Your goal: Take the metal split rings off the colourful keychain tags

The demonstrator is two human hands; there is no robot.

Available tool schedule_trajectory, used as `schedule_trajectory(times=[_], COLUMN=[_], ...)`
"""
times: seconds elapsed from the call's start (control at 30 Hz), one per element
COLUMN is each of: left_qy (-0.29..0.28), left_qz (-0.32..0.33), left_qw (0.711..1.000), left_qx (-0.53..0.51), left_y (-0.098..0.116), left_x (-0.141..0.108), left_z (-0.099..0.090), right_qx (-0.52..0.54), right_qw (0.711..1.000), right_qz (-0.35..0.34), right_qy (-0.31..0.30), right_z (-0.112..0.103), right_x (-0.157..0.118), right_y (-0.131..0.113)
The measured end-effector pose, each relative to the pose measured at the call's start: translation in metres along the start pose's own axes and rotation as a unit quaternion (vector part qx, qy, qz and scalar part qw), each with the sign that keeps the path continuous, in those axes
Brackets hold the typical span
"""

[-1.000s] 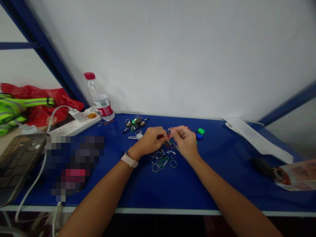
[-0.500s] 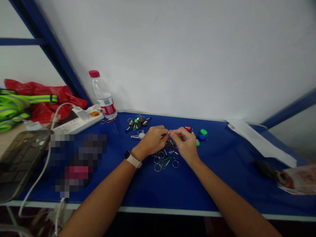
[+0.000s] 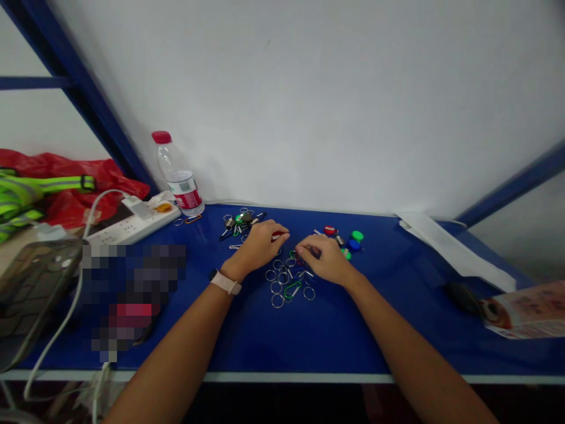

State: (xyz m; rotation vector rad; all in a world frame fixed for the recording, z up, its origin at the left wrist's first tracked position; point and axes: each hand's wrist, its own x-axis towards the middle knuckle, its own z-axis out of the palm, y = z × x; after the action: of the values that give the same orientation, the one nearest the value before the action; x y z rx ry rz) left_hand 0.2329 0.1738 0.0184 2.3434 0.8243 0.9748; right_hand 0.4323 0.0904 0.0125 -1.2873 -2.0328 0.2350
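Observation:
My left hand [image 3: 262,242], with a pale watch band at its wrist, is closed on a small red piece [image 3: 276,235] that shows between thumb and fingers. To the right, apart from it, my right hand [image 3: 326,257] bends its fingertips together over a pile of metal split rings [image 3: 278,301] and small carabiners. What those fingertips hold, if anything, is hidden. A green carabiner [image 3: 292,290] lies at the pile's near side. Beyond my right hand are round coloured pieces: a red one [image 3: 329,229], a green one [image 3: 357,235] and a blue one [image 3: 354,245].
Behind my left hand lies a cluster of keyring pieces [image 3: 241,219] with carabiners. A water bottle [image 3: 188,191] stands by a power strip [image 3: 132,227]. At left is a dark phone-like case [image 3: 39,288]; at right, white paper [image 3: 454,250] and a printed packet [image 3: 527,312].
My hands, which met over the pile, have come apart, the left one leftward with a red piece now showing in it. My right hand has lowered toward the rings. The view has shifted slightly.

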Motion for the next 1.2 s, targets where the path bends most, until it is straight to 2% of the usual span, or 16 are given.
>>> schedule_trajectory(times=[0.17,0.23,0.3,0.37,0.43,0.53,0.63,0.73,0.87,1.03,1.1,1.2], left_qy=[-0.048,-0.029,0.025,0.040,-0.005,-0.098,-0.147,-0.181,-0.188,-0.131,-0.132,-0.162], left_qz=[-0.049,-0.061,-0.058,-0.060,-0.082,-0.074,-0.019,0.015,-0.002,-0.043,-0.058,-0.067], left_qw=[0.988,0.988,0.997,0.991,0.969,0.953,0.958,0.963,0.971,0.990,0.985,0.963], left_qx=[-0.135,-0.137,-0.040,0.109,0.231,0.278,0.245,0.199,0.151,-0.004,-0.094,-0.205], left_y=[-0.001,-0.001,-0.001,-0.002,-0.003,-0.007,-0.012,-0.018,-0.021,-0.005,0.003,0.010], left_x=[0.000,0.002,0.002,0.000,-0.004,-0.009,-0.010,-0.010,-0.007,-0.002,0.000,0.001], left_z=[0.002,-0.005,-0.015,-0.026,-0.035,-0.042,-0.044,-0.042,-0.039,-0.038,-0.037,-0.036], right_qx=[-0.023,-0.024,-0.028,-0.036,-0.047,-0.062,-0.061,-0.049,-0.048,-0.031,-0.014,0.003], right_qw=[0.998,0.997,0.995,0.995,0.996,0.998,0.998,0.999,0.999,0.999,0.998,0.997], right_qz=[0.027,0.037,0.038,0.027,0.013,-0.002,-0.004,-0.001,-0.001,0.003,0.004,0.010], right_qy=[0.054,0.070,0.085,0.087,0.068,0.018,-0.012,0.003,0.016,0.038,0.057,0.077], right_z=[0.001,0.002,0.004,0.006,0.008,0.010,0.010,0.010,0.011,0.013,0.014,0.016], right_x=[0.001,0.002,0.001,0.001,0.000,-0.002,-0.003,-0.003,-0.003,-0.003,-0.002,-0.002], right_y=[0.000,0.001,0.003,0.006,0.008,0.009,0.008,0.005,0.003,-0.001,-0.003,-0.007])
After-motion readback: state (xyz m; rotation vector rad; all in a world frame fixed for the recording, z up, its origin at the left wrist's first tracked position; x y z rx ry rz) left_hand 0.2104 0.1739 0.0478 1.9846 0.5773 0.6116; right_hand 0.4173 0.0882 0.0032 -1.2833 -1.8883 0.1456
